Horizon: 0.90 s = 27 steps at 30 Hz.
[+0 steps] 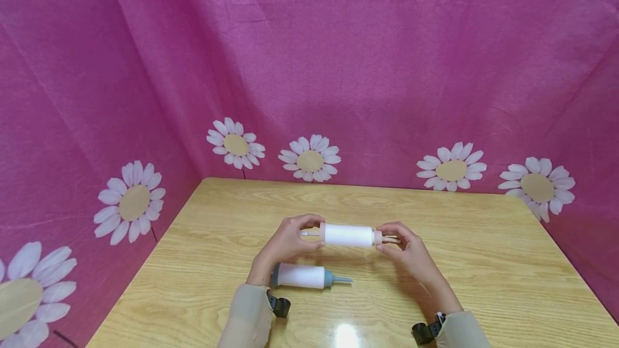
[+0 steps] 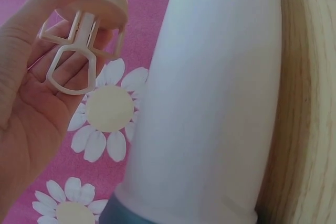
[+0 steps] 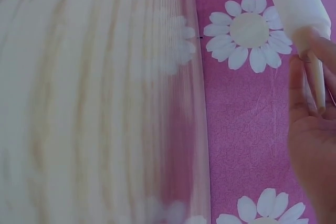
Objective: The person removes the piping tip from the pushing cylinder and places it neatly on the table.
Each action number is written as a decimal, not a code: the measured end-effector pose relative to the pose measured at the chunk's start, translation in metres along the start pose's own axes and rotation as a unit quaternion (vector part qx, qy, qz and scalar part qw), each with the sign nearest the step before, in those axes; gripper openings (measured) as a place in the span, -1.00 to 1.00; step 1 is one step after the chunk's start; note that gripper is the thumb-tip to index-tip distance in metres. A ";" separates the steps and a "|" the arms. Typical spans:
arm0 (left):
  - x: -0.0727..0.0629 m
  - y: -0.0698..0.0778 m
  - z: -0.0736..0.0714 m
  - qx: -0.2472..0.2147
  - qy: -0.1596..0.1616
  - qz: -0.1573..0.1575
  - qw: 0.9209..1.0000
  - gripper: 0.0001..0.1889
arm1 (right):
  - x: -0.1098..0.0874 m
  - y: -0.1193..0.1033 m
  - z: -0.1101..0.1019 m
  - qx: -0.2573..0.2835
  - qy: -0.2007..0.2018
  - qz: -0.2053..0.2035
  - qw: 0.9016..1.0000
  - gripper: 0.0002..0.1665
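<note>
Between both hands a white balloon pump with pale peach ends (image 1: 348, 235) lies level over the table. My left hand (image 1: 292, 238) grips its left end; in the left wrist view, thumb and fingers hold the peach cap (image 2: 107, 4), from which looped frames (image 2: 56, 72) stick out. At the other end my right hand (image 1: 411, 254) pinches the collar by the tapered nozzle (image 3: 315, 80). A second balloon pump, white with blue-grey ends (image 1: 302, 276), lies on the table beside my left forearm, nozzle pointing right. Its barrel (image 2: 210, 98) looms large in the left wrist view.
The light wooden table (image 1: 217, 219) reaches back to a magenta cloth (image 1: 367, 69) with white daisies, which also hangs along the left and right sides. Black cameras are strapped to the left wrist (image 1: 279, 305) and the right wrist (image 1: 425, 332).
</note>
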<state>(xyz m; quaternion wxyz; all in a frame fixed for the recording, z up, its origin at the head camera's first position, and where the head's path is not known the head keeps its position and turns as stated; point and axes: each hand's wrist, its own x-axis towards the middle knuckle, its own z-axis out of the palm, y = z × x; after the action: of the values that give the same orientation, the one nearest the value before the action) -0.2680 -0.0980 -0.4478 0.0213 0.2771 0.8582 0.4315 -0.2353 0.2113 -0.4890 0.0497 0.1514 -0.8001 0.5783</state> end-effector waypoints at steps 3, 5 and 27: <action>0.000 0.000 0.000 0.001 0.000 0.003 1.000 -0.49 | -0.001 0.000 0.000 -0.002 0.001 0.006 1.000 -0.45; 0.000 0.000 0.000 0.001 0.000 0.004 1.000 -0.49 | -0.001 0.000 -0.001 0.004 0.001 0.010 1.000 -0.43; -0.003 -0.001 -0.002 0.012 0.006 0.008 1.000 -0.49 | 0.001 -0.006 0.003 0.003 -0.001 0.046 0.999 -0.56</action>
<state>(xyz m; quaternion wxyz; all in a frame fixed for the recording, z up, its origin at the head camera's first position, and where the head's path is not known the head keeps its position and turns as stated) -0.2669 -0.1013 -0.4477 0.0094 0.2818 0.8612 0.4228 -0.2346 0.2067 -0.4843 0.0213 0.1151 -0.8046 0.5821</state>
